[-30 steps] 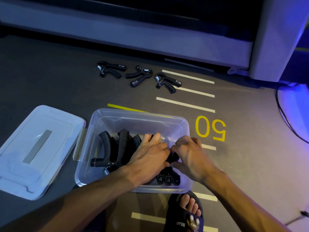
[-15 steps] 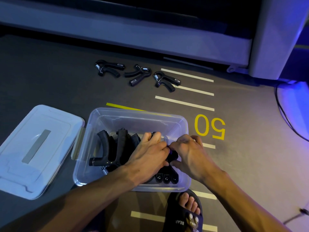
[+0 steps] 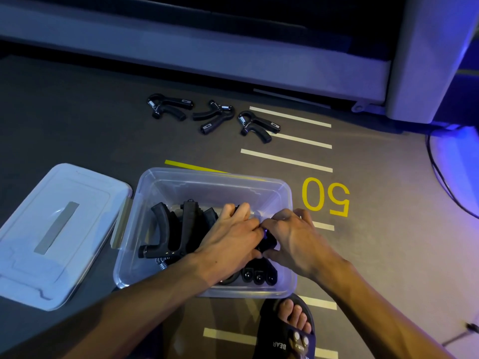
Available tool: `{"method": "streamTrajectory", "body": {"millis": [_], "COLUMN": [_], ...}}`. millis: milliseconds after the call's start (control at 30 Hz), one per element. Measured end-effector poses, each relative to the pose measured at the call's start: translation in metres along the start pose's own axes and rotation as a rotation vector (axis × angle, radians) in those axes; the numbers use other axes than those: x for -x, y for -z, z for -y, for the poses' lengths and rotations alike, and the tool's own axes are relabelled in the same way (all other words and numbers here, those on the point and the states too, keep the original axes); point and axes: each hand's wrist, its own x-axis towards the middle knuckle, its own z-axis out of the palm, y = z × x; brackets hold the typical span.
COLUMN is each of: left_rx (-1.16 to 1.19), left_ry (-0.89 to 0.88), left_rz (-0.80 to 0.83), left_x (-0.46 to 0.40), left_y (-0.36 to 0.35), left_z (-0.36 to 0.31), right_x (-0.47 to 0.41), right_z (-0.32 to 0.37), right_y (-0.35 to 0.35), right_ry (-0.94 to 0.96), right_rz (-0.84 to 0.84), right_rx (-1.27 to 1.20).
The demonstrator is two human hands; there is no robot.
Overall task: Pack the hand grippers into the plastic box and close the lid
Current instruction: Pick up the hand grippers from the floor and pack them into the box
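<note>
A clear plastic box (image 3: 207, 177) stands on the floor with several black hand grippers (image 3: 178, 229) inside it. Both my hands are inside the box at its right side. My left hand (image 3: 230, 239) and my right hand (image 3: 293, 237) together grip one black hand gripper (image 3: 267, 242), mostly hidden between them. Three more hand grippers lie on the floor beyond the box: one on the left (image 3: 168, 107), one in the middle (image 3: 215, 116), one on the right (image 3: 256, 124). The box's lid (image 3: 51, 229) lies flat to the left of the box.
The grey floor carries white stripes (image 3: 285, 160) and a yellow "50" (image 3: 325, 196) right of the box. My sandalled foot (image 3: 293, 330) sits just in front of the box. A pale machine base (image 3: 207, 47) runs along the back, and a black cable (image 3: 440, 172) curves at the right.
Both hands stay in the box on the same gripper, with only slight shifts of the fingers. The view has drifted a little.
</note>
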Motion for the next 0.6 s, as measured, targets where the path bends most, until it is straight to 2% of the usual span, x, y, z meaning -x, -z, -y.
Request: {"method": "streamTrajectory", "body": {"millis": [300, 600], "left_rx": [-0.016, -0.02], "left_ry": [-0.012, -0.008], "left_rz": [0.022, -0.024], "left_x": [-0.0004, 0.0044], "left_y": [0.0021, 0.0011], "left_z": [0.0001, 0.0053], "right_x": [-0.0009, -0.0011], "right_z": [-0.0001, -0.0026], "right_y": [0.0028, 0.0057], "right_ry": [-0.002, -0.005], "right_rz": [0.03, 0.063], "right_rx": [0.045, 0.069]}}
